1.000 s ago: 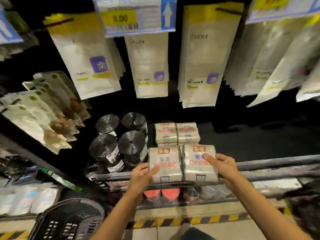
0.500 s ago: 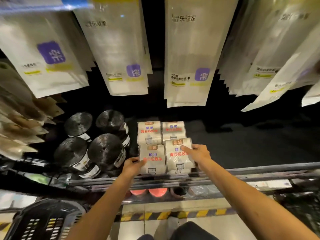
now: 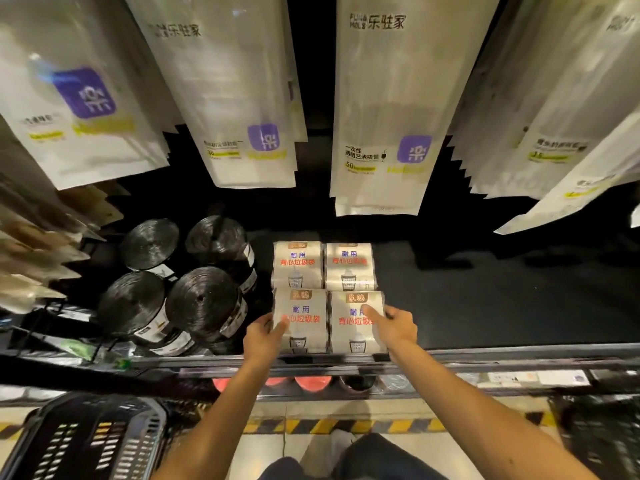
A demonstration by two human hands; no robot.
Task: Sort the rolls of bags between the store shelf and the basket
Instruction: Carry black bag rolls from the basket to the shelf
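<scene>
Clasping left pack point(image 3: 300, 327) in left hand point(image 3: 264, 337), right pack point(image 3: 355, 332) in right hand point(image 3: 395, 328), thumbs on top, just behind rail point(image 3: 502, 357). Lying flat on dark shelf point(image 3: 485, 299), long axes running back from rail. Sitting below rail: basket point(image 3: 86, 441).

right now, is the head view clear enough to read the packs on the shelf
Head view: front packs sharp and readable; hanging pouches at far left smeared by blur; shelf behind nearly black, underlit; wide-angle distortion fans the pouches outward toward the edges.

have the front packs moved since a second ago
Yes, the front packs went deeper onto the shelf, from the front rail to the rear packs.
</scene>
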